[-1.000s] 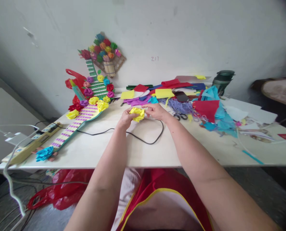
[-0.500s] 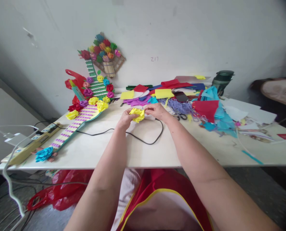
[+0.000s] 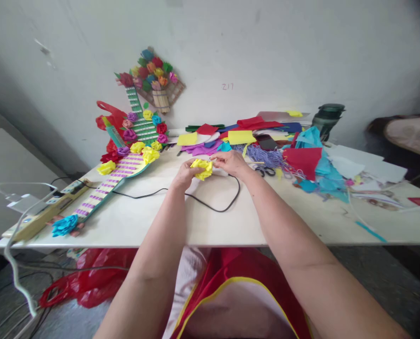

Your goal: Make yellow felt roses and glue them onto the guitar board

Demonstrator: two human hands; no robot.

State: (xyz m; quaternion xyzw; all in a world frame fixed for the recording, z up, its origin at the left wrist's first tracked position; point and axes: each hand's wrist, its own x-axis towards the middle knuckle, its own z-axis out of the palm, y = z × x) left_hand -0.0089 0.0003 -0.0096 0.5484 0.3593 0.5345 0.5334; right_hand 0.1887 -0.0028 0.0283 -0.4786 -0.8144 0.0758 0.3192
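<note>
Your left hand (image 3: 185,175) holds the yellow flower (image 3: 201,170) above the table (image 3: 217,230), and a thin stick (image 3: 258,163) now shows past your right hand (image 3: 231,162), apparently pinched in its fingers beside the petals.

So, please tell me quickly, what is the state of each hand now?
Left hand: closed, holding a yellow paper flower.
Right hand: fingers bent beside the flower; whether they are closed on anything cannot be told.
</note>
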